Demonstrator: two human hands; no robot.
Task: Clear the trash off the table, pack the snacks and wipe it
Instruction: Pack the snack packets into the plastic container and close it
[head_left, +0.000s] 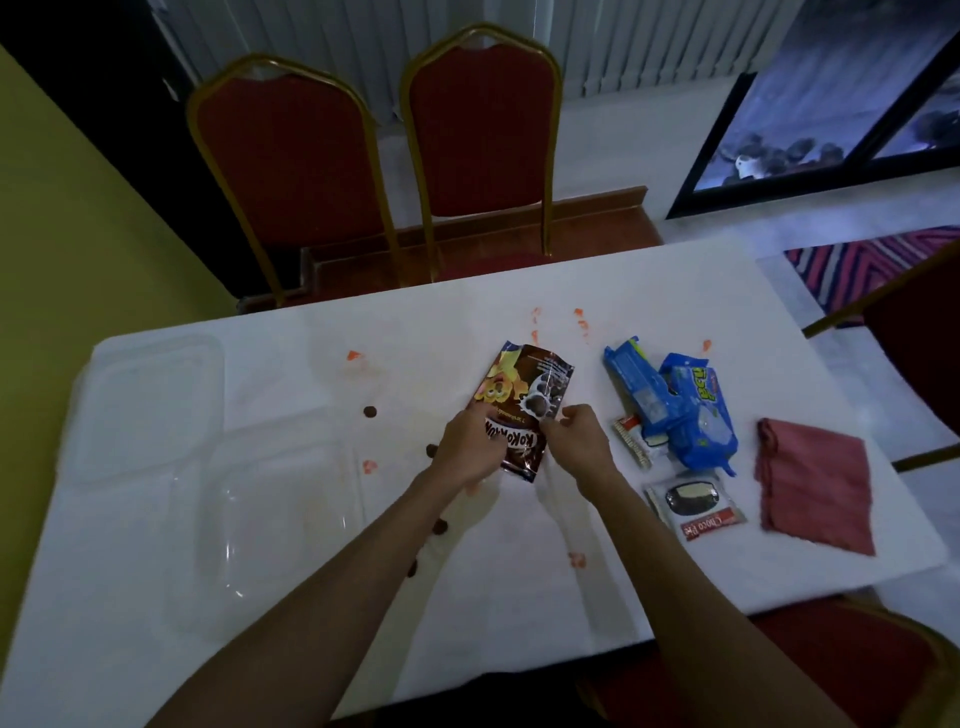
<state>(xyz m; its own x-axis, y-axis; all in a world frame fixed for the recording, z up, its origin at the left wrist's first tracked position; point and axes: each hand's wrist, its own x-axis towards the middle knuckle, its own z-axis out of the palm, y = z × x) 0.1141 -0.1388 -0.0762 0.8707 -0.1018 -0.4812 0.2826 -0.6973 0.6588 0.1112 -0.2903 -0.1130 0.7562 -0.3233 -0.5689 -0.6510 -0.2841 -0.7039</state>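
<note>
Fingers of the left hand (467, 447) curl around the near left edge of the brown cereal pouch (524, 410), while the fingers of the right hand (576, 441) pinch its near right edge; both hands are closed on the same end, at centre frame. The pouch's long axis runs from this near end, between the two hands, up toward the top of the frame, tilted slightly right, so its free far end lies well beyond the fingertips. Neither hand is clearly nearer; they hold opposite sides of the same end. The pouch appears raised slightly off the white table (675, 291), though contact at its far end cannot be told. Toward the left of the frame lies a clear plastic container (280, 519), its lid (150, 400) just beyond it; judged from the task, packing would carry the pouch leftward to it. Right of the hands lie blue biscuit packets (691, 415), a Choco Pie wrapper (696, 504) and a red cloth (815, 488). Brown cereal pieces (370, 412) and orange crumbs (355, 356) dot the table.
</note>
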